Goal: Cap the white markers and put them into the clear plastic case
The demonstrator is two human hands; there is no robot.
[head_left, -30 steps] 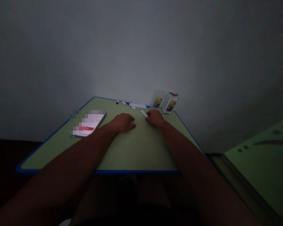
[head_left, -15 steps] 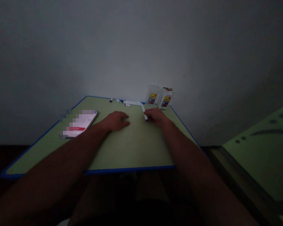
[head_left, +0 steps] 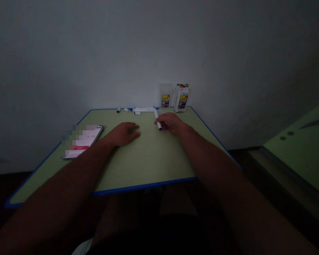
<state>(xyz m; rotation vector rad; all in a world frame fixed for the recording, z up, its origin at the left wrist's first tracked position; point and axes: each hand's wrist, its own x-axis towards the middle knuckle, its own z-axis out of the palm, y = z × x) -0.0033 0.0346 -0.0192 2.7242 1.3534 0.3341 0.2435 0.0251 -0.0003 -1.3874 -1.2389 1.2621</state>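
A white marker (head_left: pixel 157 118) with dark ends is gripped in my right hand (head_left: pixel 170 122), slanting just above or on the tabletop; I cannot tell which. My left hand (head_left: pixel 124 134) rests on the pale green table (head_left: pixel 149 159), fingers apart and nothing in them. At the table's back edge lie several white markers (head_left: pixel 143 109). Loose caps are strewn beside them: a dark-ended cap (head_left: pixel 118 110), a white cap (head_left: pixel 126 109) and another cap (head_left: pixel 137 113).
Behind my right hand stand a clear plastic case (head_left: pixel 165 96) and a case full of coloured markers (head_left: pixel 182 98). A lit phone (head_left: pixel 83 141) lies left of my left forearm. The wall (head_left: pixel 138 53) rises behind the table; a green panel (head_left: pixel 303 141) is at right.
The camera view has tilted and shifted slightly, so the table sits a little further left. My right hand still holds the marker, and my left hand keeps its place on the table.
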